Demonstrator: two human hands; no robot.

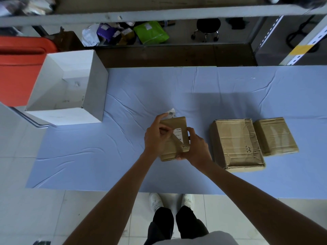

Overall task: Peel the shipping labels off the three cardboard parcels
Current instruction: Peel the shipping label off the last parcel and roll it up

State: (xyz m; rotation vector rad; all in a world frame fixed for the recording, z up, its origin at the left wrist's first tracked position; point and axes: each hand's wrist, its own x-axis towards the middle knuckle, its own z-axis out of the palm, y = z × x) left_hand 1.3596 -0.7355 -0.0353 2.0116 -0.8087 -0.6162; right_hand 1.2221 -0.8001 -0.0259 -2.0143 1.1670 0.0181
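I hold a small cardboard parcel (177, 124) above the blue table. My right hand (197, 147) grips its right side and lower corner. My left hand (155, 137) pinches the white shipping label (178, 132), whose left part is lifted off the parcel face. A piece of white label paper (170, 113) sticks up behind the parcel's top left corner, by my left thumb. Two more cardboard parcels lie to the right: a large one (237, 144) and a smaller one (275, 136) touching its right side. No label shows on their top faces.
An open white box (93, 96) stands at the table's back left corner, with a red bin (19, 68) behind it. The blue cloth (159, 89) covers the table. Shelving with bagged parcels runs along the far side. My feet stand at the near edge.
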